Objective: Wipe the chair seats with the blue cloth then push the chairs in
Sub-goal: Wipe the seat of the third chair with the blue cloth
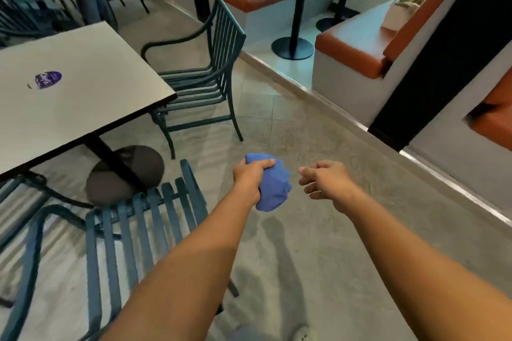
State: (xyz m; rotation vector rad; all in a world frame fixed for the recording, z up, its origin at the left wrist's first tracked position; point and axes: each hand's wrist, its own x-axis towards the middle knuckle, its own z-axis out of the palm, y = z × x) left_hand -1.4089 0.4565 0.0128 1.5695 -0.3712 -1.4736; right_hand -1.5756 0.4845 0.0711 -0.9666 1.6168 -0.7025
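Observation:
My left hand (250,174) grips a bunched blue cloth (273,188) above the floor, in the middle of the view. My right hand (324,180) hovers just right of the cloth with loosely curled fingers, holding nothing. A dark green slatted metal chair (149,219) stands close at the lower left, its back toward me and my left forearm above it. A second green chair (219,63) stands at the far side of the grey table (83,86), its seat partly under the tabletop.
A purple wrapper (47,79) lies on the grey table, whose round dark base (124,174) sits on the floor. Orange bench seats (357,50) and a black pedestal table (299,8) stand on a raised step at the right. A black pillar (432,69) is near.

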